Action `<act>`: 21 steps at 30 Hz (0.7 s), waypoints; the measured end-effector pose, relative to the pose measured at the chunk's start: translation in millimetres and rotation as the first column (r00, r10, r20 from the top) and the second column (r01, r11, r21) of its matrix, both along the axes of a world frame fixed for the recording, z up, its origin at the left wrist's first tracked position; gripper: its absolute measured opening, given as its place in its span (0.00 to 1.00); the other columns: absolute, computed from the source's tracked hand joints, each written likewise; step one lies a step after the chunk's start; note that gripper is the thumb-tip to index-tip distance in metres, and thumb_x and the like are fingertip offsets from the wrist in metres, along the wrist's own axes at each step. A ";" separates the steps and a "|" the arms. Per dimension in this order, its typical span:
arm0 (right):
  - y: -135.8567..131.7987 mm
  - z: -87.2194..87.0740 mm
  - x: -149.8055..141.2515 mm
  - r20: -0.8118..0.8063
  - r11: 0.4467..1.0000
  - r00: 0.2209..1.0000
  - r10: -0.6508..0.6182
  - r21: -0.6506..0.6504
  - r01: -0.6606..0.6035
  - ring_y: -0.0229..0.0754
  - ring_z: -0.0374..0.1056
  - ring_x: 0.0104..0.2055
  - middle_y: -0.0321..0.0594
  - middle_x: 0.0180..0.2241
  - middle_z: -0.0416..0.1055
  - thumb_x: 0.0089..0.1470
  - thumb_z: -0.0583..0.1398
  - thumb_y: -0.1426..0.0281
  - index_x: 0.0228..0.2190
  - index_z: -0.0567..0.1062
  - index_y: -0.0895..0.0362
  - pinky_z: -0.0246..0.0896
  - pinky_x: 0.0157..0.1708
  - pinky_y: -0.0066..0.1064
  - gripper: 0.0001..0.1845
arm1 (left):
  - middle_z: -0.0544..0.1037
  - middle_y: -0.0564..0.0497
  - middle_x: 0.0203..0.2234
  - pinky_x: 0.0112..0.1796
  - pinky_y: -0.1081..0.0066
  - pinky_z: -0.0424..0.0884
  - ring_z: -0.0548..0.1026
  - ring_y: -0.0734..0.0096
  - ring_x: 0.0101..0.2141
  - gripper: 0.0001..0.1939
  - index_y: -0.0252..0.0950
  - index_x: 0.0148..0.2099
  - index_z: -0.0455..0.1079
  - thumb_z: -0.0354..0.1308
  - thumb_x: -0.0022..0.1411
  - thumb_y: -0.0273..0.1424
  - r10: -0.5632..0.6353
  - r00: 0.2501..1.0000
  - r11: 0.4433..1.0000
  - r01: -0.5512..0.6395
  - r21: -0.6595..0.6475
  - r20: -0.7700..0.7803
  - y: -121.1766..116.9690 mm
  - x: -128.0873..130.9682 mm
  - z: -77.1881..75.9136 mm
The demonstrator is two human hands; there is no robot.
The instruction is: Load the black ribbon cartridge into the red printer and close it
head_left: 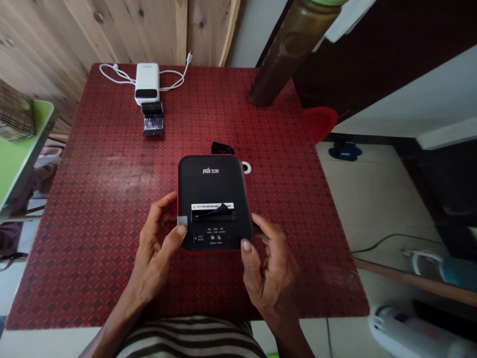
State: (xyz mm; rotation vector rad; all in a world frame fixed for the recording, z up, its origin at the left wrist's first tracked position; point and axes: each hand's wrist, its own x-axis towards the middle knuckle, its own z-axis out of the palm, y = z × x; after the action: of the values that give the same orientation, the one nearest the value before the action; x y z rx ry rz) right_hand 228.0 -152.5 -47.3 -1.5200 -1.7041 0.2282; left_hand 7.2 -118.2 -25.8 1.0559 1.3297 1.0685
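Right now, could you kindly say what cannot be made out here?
In the head view:
Underside of the black rounded-rectangular device: hidden by its own body.
Small pale lettering near its lower edge: too small to read.
Flat white ring: left side hidden by the device.
Tall brown cylindrical container: green top cut off by the picture's upper edge.
Left hand: some fingers partly hidden by the device.

A black, round-cornered device point(213, 189) with a white logo point(210, 171) faces up over the surface point(112, 149). A dark scrap point(223, 209) juts from its slot point(231, 217), partly covering a white label point(204, 206); a small display point(200, 237) and buttons point(212, 237) sit near the close edge.
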 end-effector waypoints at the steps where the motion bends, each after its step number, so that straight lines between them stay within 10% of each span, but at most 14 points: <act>1: 0.0 0.3 0.2 0.002 1.000 1.000 0.002 -0.002 -0.002 0.52 0.84 0.57 0.50 0.57 0.83 0.78 0.59 0.65 0.69 0.70 0.52 0.85 0.56 0.45 0.23 | 0.81 0.47 0.66 0.61 0.55 0.76 0.80 0.52 0.63 0.26 0.47 0.71 0.74 0.67 0.76 0.45 0.005 1.000 1.000 -0.005 -0.011 -0.005 0.8 0.8 1.7; 21: 1.9 -5.9 -0.2 -0.023 1.000 1.000 0.008 0.029 -0.007 0.51 0.83 0.56 0.51 0.56 0.83 0.79 0.58 0.63 0.68 0.71 0.54 0.84 0.55 0.43 0.22 | 0.85 0.52 0.57 0.50 0.65 0.73 0.80 0.63 0.48 0.20 0.47 0.65 0.79 0.68 0.73 0.38 0.176 0.978 0.977 -0.160 -0.140 0.108 3.6 12.9 2.0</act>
State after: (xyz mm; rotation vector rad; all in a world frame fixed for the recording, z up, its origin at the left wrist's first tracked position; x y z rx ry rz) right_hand 227.8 -150.6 -53.2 -1.4844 -1.6882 0.2235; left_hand 20.1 -114.6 -23.8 0.7804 1.3898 1.1352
